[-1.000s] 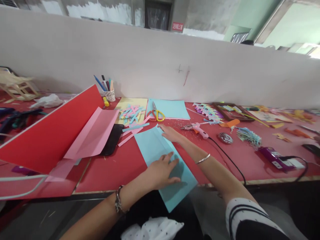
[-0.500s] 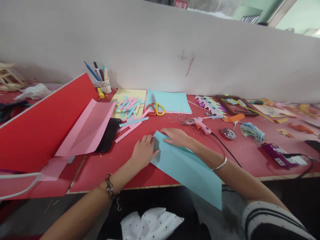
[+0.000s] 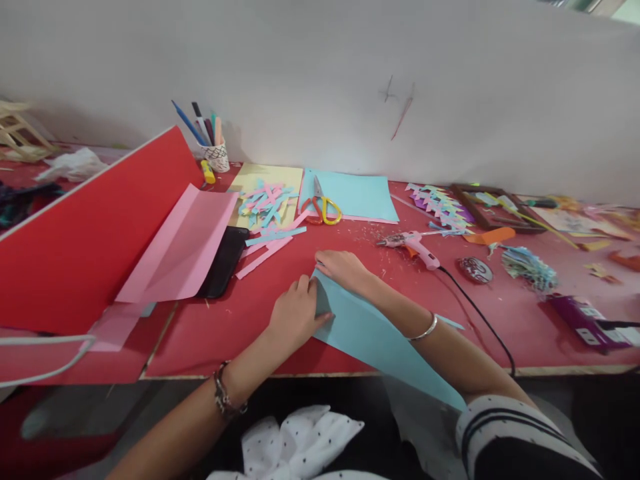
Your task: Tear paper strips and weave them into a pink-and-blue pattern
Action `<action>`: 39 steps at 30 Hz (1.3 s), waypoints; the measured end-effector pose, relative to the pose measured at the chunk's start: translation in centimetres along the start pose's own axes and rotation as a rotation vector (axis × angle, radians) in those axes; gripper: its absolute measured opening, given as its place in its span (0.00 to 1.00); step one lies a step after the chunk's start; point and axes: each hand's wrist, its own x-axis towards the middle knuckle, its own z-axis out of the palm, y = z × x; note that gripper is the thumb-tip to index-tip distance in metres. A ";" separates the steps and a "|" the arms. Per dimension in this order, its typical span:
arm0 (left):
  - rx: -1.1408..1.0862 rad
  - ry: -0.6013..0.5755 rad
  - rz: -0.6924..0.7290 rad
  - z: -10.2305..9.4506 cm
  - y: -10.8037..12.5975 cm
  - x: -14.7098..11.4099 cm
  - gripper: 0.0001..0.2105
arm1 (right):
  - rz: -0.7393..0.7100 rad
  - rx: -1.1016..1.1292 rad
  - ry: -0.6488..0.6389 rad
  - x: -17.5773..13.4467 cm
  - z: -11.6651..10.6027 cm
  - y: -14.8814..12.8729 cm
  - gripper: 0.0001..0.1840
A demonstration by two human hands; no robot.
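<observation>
A sheet of light blue paper [image 3: 370, 327] lies at the front of the red table, its near end hanging past the edge. My left hand [image 3: 297, 307] presses on its left end, thumb laid over the surface and fingers at the edge. At the far corner, my right hand [image 3: 343, 270] pinches the paper's upper edge with curled fingers. The right forearm crosses over the sheet and hides part of it. Beyond the hands lie scissors [image 3: 327, 208] with red and yellow handles and a pink glue gun [image 3: 417, 248].
Cut paper strips [image 3: 267, 203] lie on yellow paper near a pen cup [image 3: 217, 157]. Pink paper [image 3: 180, 253] leans over a black phone [image 3: 225, 263], beside a red board [image 3: 100, 233]. The glue gun's cord [image 3: 480, 310] runs to the table's front edge. A wall stands behind.
My right hand has shifted to the paper's far corner and pinches its edge there. The sheet's far edge now lies under my right forearm. The camera view has tilted down slightly.
</observation>
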 end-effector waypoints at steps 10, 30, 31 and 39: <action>0.106 -0.003 0.088 0.2 0.2 -2.7 0.18 | -0.302 -0.061 -0.050 -0.8 1.5 -0.9 0.13; 0.117 0.089 0.015 2.1 0.2 -3.9 0.16 | -0.361 -0.118 0.103 -2.0 3.0 -1.6 0.10; 0.121 0.090 0.012 2.2 0.3 -3.9 0.16 | -0.361 -0.114 0.106 -2.0 3.0 -1.6 0.09; 0.229 0.057 0.022 2.3 0.3 -4.0 0.18 | -0.342 -0.091 0.134 -2.3 3.2 -1.9 0.09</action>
